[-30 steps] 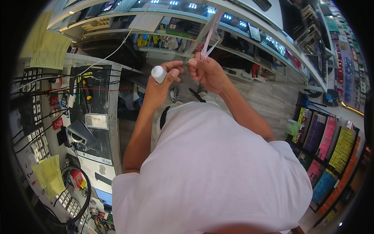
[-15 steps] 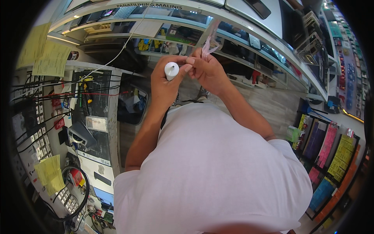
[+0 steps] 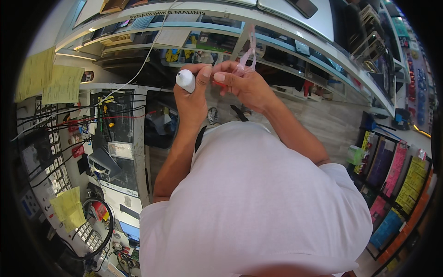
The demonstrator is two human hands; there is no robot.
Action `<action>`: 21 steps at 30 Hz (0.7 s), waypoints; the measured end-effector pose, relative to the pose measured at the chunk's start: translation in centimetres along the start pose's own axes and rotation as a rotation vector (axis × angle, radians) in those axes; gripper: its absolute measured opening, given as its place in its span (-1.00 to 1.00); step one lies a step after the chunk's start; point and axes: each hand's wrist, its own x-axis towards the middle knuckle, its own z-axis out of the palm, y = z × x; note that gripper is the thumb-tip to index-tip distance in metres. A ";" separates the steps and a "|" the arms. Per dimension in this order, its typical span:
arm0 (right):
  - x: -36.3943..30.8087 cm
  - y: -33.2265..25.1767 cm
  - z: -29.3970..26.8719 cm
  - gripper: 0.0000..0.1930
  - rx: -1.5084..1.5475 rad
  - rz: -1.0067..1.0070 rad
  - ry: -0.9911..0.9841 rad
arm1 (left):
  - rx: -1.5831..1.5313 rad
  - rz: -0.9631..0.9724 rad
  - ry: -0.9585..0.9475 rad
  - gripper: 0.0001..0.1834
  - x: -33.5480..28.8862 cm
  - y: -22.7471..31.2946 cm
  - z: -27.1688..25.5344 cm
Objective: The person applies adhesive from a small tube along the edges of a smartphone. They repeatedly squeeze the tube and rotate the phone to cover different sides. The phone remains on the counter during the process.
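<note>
Head view, left to right: yellow paper notes (image 3: 48, 81) hang beside a cable-strewn workbench (image 3: 117, 134) — then the person's left hand (image 3: 194, 99), curled shut around a white tube (image 3: 185, 80) held upright at chest height. Touching it, the right hand (image 3: 247, 85) pinches a pinkish clear plastic strip (image 3: 247, 60) — glass display shelves (image 3: 295, 51) curve behind.

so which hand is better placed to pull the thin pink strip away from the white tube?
Right, probably. The right hand already pinches the pink strip; the left hand grips the white tube.
</note>
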 end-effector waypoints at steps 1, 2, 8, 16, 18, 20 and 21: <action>0.0 0.0 0.1 -0.68 -0.091 -0.026 0.001 | 0.007 -0.010 0.000 -0.68 0.0 0.0 0.0; 0.0 0.1 0.2 -0.70 -0.181 -0.094 -0.008 | -0.043 -0.039 0.019 -0.68 0.0 -0.1 0.0; 0.4 0.3 1.1 -0.85 -0.226 -0.249 0.145 | -0.212 -0.119 0.044 -0.67 -0.3 0.1 0.6; -1.7 -5.1 0.9 -0.78 -0.777 -0.483 0.047 | 0.580 -0.047 -0.163 -0.71 0.5 3.2 -2.7; -2.3 -6.4 1.4 -0.80 -0.845 -0.515 -0.036 | 0.656 0.056 -0.202 -0.67 0.6 3.8 -3.4; -2.9 -7.3 2.0 -0.85 -0.858 -0.508 -0.090 | 0.716 0.138 -0.225 -0.64 0.5 4.3 -3.8; -3.1 -7.6 2.2 -0.85 -0.888 -0.514 -0.074 | 0.737 0.165 -0.230 -0.63 0.6 4.5 -3.9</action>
